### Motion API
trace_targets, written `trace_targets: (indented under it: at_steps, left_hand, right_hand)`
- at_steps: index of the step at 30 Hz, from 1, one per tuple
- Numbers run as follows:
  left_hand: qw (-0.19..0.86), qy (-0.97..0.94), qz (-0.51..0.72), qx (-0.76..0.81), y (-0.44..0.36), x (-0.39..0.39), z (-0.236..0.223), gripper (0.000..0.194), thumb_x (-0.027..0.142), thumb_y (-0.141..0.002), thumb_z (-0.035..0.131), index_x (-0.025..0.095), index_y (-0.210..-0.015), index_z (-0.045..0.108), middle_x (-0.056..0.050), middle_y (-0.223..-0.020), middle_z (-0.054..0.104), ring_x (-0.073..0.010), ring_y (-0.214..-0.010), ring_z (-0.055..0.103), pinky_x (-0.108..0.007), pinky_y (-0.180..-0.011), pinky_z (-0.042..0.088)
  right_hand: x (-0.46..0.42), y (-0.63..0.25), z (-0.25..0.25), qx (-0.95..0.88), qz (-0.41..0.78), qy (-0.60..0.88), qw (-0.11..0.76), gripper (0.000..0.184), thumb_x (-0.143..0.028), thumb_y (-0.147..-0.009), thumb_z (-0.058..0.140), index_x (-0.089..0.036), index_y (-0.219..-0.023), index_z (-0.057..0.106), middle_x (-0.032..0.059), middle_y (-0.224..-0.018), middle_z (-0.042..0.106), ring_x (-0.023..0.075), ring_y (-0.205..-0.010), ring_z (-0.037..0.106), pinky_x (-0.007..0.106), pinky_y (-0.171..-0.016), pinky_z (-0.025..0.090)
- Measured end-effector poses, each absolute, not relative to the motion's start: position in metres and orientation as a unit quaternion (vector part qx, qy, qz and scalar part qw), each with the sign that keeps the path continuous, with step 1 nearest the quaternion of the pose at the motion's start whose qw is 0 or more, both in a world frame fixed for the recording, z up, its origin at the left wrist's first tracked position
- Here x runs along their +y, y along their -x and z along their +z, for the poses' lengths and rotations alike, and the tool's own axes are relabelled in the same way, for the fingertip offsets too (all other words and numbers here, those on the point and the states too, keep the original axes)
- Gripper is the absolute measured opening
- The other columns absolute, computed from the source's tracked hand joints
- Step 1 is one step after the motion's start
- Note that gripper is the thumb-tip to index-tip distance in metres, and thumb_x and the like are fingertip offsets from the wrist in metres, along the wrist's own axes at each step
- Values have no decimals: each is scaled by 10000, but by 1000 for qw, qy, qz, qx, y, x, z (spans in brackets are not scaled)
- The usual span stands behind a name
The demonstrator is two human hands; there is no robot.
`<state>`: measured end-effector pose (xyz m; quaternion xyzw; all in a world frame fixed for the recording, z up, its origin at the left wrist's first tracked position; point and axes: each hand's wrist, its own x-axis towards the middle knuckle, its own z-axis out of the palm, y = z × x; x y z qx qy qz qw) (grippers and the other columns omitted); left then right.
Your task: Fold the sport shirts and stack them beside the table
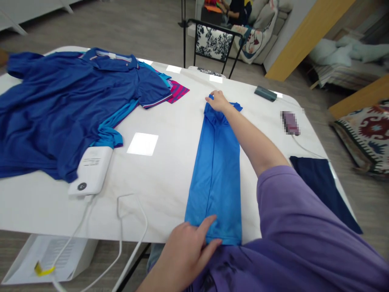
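Note:
A bright blue shirt (220,174) lies folded into a long narrow strip, its collar end away from me and its hem by the table's near edge. My right hand (218,101) reaches across to the far end, fingers closed on the fabric beside the collar. Near the hem rests my left hand (190,247), its index finger and thumb spread apart on the cloth and the other fingers bent. A dark blue polo shirt (100,89) is spread out on the left, over turquoise (111,136) and pink-striped garments (179,91).
On the white table (161,182) lie a white power bank (94,168) with a cable, a dark case-like object (265,93), a blurred-out phone (291,123) and a folded navy cloth (323,188). A chair (213,42) stands beyond; a person (238,11) is farther back.

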<state>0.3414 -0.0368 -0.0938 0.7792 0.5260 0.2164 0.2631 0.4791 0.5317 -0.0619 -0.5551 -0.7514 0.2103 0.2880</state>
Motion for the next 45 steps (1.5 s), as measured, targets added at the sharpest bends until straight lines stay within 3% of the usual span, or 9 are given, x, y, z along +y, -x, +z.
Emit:
trace_targets:
  at_steps: [4,10,15,23,26,30,34,37,45]
  left_hand:
    - [192,-808,263,492,-337,-24,-89,218,322,-1127,674,316,-1322,772,0,-1001,852,-248,-884,804,-417,-793,616]
    - [47,-884,211,414,-354,4,-118,572,573,-1154,606,276,-1641,658,-31,-1763,604,-275,-1653,554,-540,-1326,555]
    - [27,-891,148,428,-346,-8,-131,701,663,-1139,548,294,-1734,582,-4,-1885,406,-254,-1761,396,-576,-1385,526]
    - [8,-893,145,426,-340,-24,-139,791,600,-1140,612,286,-1839,417,-48,-1920,326,-306,-1780,359,-533,-1470,364]
    - [16,-897,153,415,-338,-28,-134,856,652,-1134,616,254,-1854,378,-77,-1920,328,-322,-1787,340,-527,-1501,257]
    - [40,-897,149,415,-320,-42,-127,981,717,-1093,659,233,-1874,316,-106,-1921,326,-351,-1793,319,-557,-1504,229]
    - [39,-889,147,432,-294,-60,-134,938,567,-1112,713,243,-1881,285,-126,-1875,427,-351,-1761,391,-577,-1482,282]
    - [25,-892,151,425,-283,-70,-143,879,458,-1128,715,269,-1877,297,-121,-1838,490,-347,-1725,456,-594,-1461,317]
    - [27,-910,190,367,-279,-94,-159,603,116,-1100,630,367,-1647,663,-41,-1675,690,-291,-1559,645,-571,-1363,418]
  right_hand:
    - [497,-507,-79,-814,114,511,253,381,-395,-1161,595,-161,-1440,708,202,-1628,591,368,-1483,634,595,-1377,438]
    - [437,-523,-83,-800,92,560,191,478,-572,-1117,657,-187,-1349,819,193,-1595,670,460,-1533,571,751,-1328,405]
    - [403,-532,-77,-834,252,425,244,685,-679,-1202,373,-240,-1637,668,116,-1570,731,308,-1476,663,528,-1326,492]
    - [336,-558,-107,-881,106,436,153,815,-685,-1152,506,-207,-1812,474,134,-1895,356,360,-1785,312,612,-1476,222]
    - [293,-566,-103,-867,79,447,206,838,-676,-1181,429,-204,-1868,351,130,-1928,264,344,-1819,210,643,-1493,108]
    - [187,-604,-96,-887,90,371,262,815,-681,-1180,482,-249,-1861,361,125,-1897,359,325,-1773,346,616,-1482,239]
    - [56,-652,-114,-924,132,302,196,828,-663,-1126,671,-312,-1832,419,113,-1809,518,327,-1654,540,606,-1442,351]
    - [-12,-672,-140,-936,128,291,152,949,-655,-1062,785,-282,-1845,401,129,-1816,504,338,-1675,516,596,-1435,361]
    - [-69,-682,-181,-920,61,330,201,611,-99,-1070,658,-348,-1627,683,46,-1691,659,267,-1573,631,512,-1287,460]
